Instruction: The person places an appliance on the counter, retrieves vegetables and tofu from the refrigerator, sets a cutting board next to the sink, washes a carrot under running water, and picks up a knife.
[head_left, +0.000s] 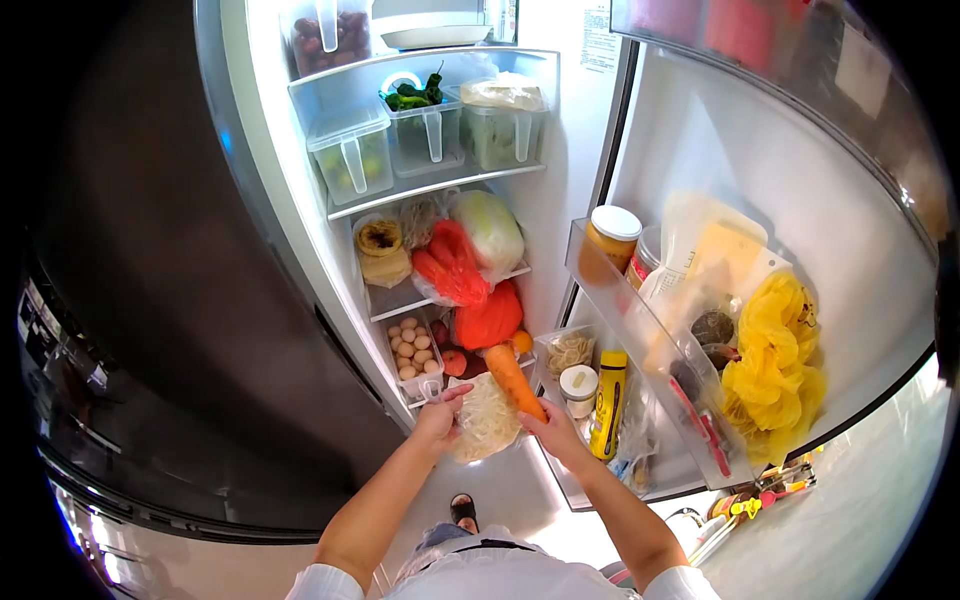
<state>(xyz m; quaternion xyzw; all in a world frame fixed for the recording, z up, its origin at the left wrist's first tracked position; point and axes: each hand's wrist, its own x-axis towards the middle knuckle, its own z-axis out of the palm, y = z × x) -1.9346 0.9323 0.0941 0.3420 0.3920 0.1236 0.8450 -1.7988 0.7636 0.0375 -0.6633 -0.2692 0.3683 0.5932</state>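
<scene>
A clear bag of pale, shredded-looking food [484, 420] hangs between my hands, in front of the lowest fridge shelf. My left hand [440, 418] is closed on the bag's left edge. A large orange carrot [512, 378] slants up and leftward from my right hand [552, 432], whose fingers wrap its lower end beside the bag. Just beyond the hands are a bin of eggs [413, 347], a red bag [490, 315] and an orange fruit [521, 342].
The fridge door [800, 190] stands open at the right, its shelves holding jars, a yellow tube [608, 405] and a yellow bag [775, 360]. Clear bins [350, 160] line an upper shelf. A dark door panel [200, 330] is at the left.
</scene>
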